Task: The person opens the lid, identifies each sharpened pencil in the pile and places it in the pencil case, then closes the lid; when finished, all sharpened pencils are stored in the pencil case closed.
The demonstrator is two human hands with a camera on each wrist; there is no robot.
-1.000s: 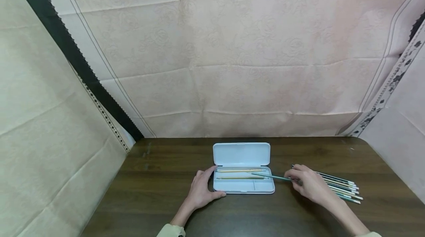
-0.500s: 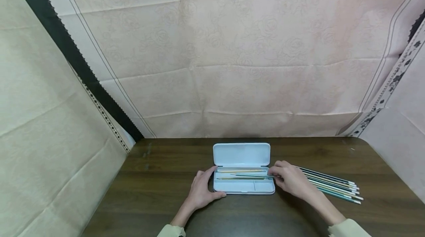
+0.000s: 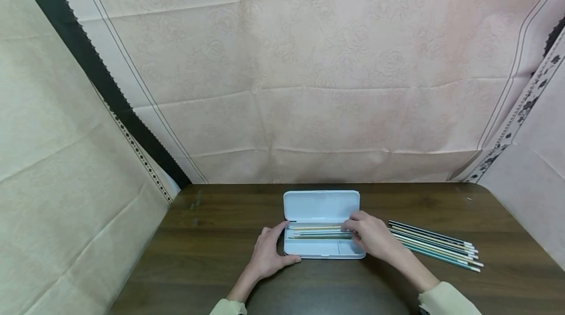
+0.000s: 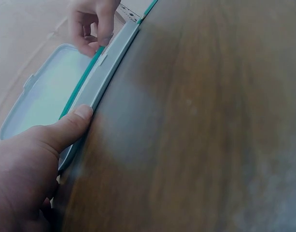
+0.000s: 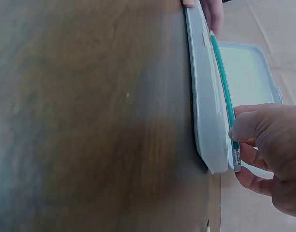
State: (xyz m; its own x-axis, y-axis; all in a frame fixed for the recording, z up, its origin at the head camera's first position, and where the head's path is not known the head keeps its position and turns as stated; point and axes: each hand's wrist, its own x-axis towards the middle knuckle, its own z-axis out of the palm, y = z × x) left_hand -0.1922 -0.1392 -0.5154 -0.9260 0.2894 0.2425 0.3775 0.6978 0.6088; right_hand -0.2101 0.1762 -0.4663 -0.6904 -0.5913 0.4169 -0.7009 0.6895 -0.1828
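A light blue pencil case [image 3: 309,252] lies on the table with its lid [image 3: 321,206] raised at the back. My left hand [image 3: 266,252] holds its left end, the thumb [image 4: 73,126] on the front edge. My right hand [image 3: 372,237] is over the case's right part. In the right wrist view it pinches a green pencil [image 5: 224,79] near its white-tipped end, between thumb and fingers. The pencil lies lengthwise along the case. Several pencils [image 3: 309,228] show inside, partly hidden by the right hand.
A bundle of several pencils [image 3: 437,246], dark, green and pale, lies on the brown table [image 3: 309,285] to the right of the case. Patterned cloth [image 3: 331,84] hangs behind the table and along both sides.
My right hand has moved left from the pencil bundle to the case, bringing the green pencil over and down into it. The left hand and case have stayed put.
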